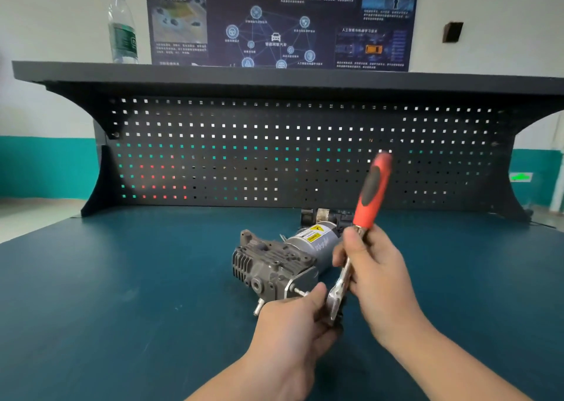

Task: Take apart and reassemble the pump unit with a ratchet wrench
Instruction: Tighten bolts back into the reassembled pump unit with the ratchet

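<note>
- Steel wrench (pixel 343 274) shaft is gripped in the right hand (pixel 377 274); left hand (pixel 293 324) fingers pinch its head, at the pump's near end.
- Pump (pixel 283 263) lies mid-table (pixel 137 294), motor end far.
- Seat the socket squarely on the fastener before swinging; steady the head.
- Bottle (pixel 122 28) stands on the far shelf (pixel 274 75); contents cannot be judged.

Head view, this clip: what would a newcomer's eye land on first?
First the ratchet wrench, its red and black handle tilted up in front of the pegboard, gripped on the metal shank by the right hand. Next the grey pump unit lying on the blue-green bench top, where the left hand holds the wrench head at its near end.
</note>
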Available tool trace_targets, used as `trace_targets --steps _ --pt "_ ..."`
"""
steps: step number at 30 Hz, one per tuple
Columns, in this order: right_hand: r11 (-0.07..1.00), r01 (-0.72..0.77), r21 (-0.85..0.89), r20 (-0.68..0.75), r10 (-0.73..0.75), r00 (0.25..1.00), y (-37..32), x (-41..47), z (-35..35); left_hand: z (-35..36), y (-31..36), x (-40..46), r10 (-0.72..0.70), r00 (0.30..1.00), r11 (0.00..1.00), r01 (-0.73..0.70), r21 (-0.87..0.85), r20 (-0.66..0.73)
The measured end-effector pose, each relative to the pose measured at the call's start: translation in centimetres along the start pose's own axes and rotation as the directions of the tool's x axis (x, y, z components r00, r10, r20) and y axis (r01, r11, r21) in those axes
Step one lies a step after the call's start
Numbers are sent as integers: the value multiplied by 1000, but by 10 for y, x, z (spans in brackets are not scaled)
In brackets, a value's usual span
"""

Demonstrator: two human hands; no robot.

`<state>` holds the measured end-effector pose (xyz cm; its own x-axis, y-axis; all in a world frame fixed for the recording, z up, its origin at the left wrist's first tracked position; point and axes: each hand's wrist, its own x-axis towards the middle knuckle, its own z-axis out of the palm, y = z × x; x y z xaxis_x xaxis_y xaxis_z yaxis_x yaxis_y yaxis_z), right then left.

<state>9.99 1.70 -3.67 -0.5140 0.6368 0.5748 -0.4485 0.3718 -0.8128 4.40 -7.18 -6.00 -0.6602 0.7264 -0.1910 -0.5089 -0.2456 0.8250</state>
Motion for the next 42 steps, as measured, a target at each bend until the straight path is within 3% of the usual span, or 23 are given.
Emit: trace_targets --steps 3,5,7,9,11,12,14,16,18,19,21,23,25,27,28,30,32,34,36,37,39,41,42 --pt "867 425 -259 312 -342 887 -4 -13 1 0 1 -2 -36 998 999 35 19 52" --pt "829 462 -317 306 -371 877 -3 -16 4 -1 2 -1 -66 996 998 66 12 67" --pt "909 279 -309 114 -256 960 -1 -10 5 -1 2 1 -60 998 998 60 2 24" --pt "975 -111 -193 -142 84 986 5 1 2 -1 2 2 -45 999 999 46 13 -20" --pt "853 -489 183 -236 521 821 14 10 -2 -1 1 1 -39 999 999 40 22 -31" --pt "751 -561 347 -210 645 735 18 11 -3 -1 1 1 -39 999 999 39 18 -31" --pt "691 -580 431 -173 694 698 20 11 0 -2 1 2 -31 999 999 31 5 -32" --pt "868 -434 243 -176 479 860 16 8 2 -1 1 2 -19 999 1000 19 1 -29" --pt "993 -60 -98 -49 55 997 4 1 4 0 1 2 -19 1000 1000 19 7 -17" --pt "967 151 -205 90 -135 987 -1 -2 4 0 2 1 -29 1000 999 29 13 0" --pt "832 453 -319 353 -339 872 -3 -11 4 0 4 1 -64 997 998 64 21 51" --pt "769 527 -361 402 -381 832 -3 -16 6 -1 5 2 -90 994 996 88 27 63" --pt "845 403 -352 244 -333 911 -1 -11 7 -1 6 3 -97 994 995 96 24 41" --pt "953 90 -289 -23 -101 995 2 0 5 1 8 3 -88 996 996 88 25 -1" --pt "977 -135 -164 -150 110 983 5 6 3 2 8 3 -82 996 996 83 32 -19" --pt "845 -478 240 -220 527 821 13 11 2 2 7 2 -82 996 996 83 38 -30" --pt "751 -539 381 -189 634 750 18 10 3 1 7 3 -80 996 996 81 29 -29" --pt "893 -402 202 -198 440 876 15 7 5 0 6 5 -64 997 998 65 12 -45" --pt "996 -48 -79 -92 40 995 4 0 7 0 6 5 -56 998 998 56 3 -22" --pt "980 143 -137 35 -139 990 -3 -5 9 1 5 3 -56 998 998 56 -9 10" --pt "865 446 -229 303 -372 877 -6 -15 11 -1 5 2 -54 995 998 57 -36 85" --pt "782 547 -300 380 -428 820 -5 -19 13 -2 6 3 -51 993 996 58 -69 105" --pt "818 496 -293 333 -399 854 -5 -18 13 -1 6 3 -62 995 996 67 -63 83"
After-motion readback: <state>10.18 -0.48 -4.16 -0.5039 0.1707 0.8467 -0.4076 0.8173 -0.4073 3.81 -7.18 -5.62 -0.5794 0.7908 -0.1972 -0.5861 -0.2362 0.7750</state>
